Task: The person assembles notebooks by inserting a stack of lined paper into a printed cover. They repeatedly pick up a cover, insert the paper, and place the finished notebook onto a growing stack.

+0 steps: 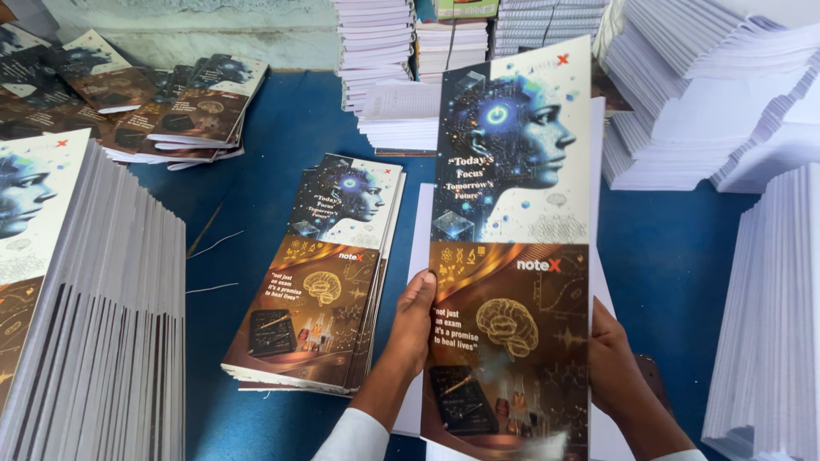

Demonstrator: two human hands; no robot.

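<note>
I hold a long printed cover sheet point(512, 256) upright in front of me, its upper half showing a blue digital head and its lower half a brown brain design. My left hand point(415, 320) grips its left edge near the middle. On the sheet's lower right edge sits my right hand point(617, 363), fingers tucked behind it. White paper point(420, 256) shows behind the sheet, resting on the blue table point(265, 154). A short pile of matching covered booklets point(320, 273) lies just left of my left hand.
A tall stack of covered booklets point(85, 316) fills the left edge. More booklets point(162, 107) are fanned at the back left. White uncovered page blocks stand at the back point(384, 60), at the back right point(709, 94) and along the right edge point(769, 324).
</note>
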